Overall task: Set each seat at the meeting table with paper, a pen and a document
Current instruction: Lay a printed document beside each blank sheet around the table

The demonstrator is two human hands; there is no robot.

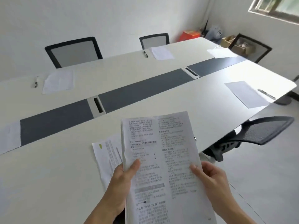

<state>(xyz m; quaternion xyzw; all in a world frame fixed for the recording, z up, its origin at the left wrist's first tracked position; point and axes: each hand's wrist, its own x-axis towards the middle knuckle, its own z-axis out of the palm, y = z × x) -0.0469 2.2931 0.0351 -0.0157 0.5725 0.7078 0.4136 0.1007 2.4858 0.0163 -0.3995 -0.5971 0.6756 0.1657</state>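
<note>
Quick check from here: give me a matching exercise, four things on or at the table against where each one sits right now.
Things:
1. printed stack
2. sheet with yellow mark
3. black pen
4. grey strip

Places:
A. along the table's middle
B. in both hands, above the near edge
C. far side, left of a white sheet
D. flat on the table, partly under the held stack

Pairs: 1-B, 2-D, 3-C, 4-A
</note>
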